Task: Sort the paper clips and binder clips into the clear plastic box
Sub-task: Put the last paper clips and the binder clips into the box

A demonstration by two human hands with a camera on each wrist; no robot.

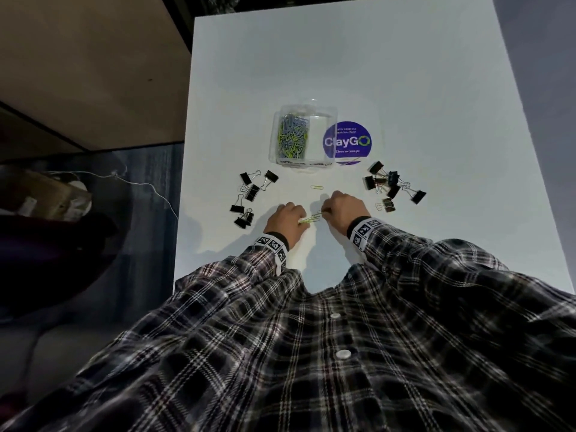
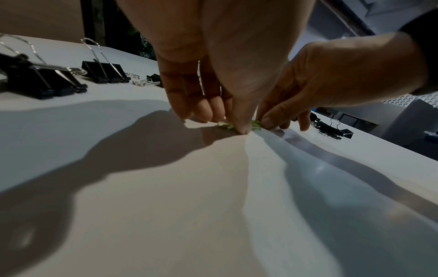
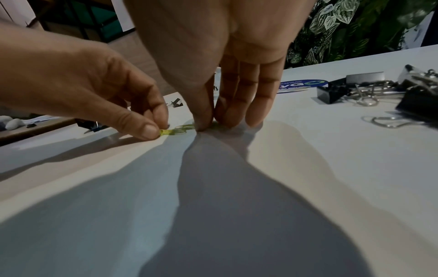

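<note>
While both hands work low over the white bench (image 1: 405, 73), the left hand (image 1: 285, 221) and the right hand (image 1: 343, 210) meet at a small tangle of green paper clips (image 1: 310, 218) lying on the surface between them. From the left wrist view, the left thumb and fingertips (image 2: 241, 129) press down around the green clips, pinching one end; the right hand's thumb and forefinger pinch the other end, just beside. From the right wrist view the same green wire (image 3: 180, 129) runs from the left thumb tip to the right fingers. So each grip is narrow and holds the linked clips, though how many clips there are is hard to tell (they are small and blurred).

One loose yellow-green paper clip (image 1: 317, 187) lies alone on the bench, just beyond the hands. Farther on stands the clear plastic box (image 1: 300, 135), its left compartment filled with grey and yellow-green paper clips; the right compartment looks bare. Touching the box's right side is a round purple sticker (image 1: 350, 141) marked "ClayGO".

Black binder clips lie in two loose groups: one group (image 1: 249, 198) to the left of the hands, and another group (image 1: 389, 188) to the right, both near the hands but apart from them. None of them is in the box. Plaid sleeves (image 1: 420, 260) with patterned wrist bands cover both forearms.
</note>
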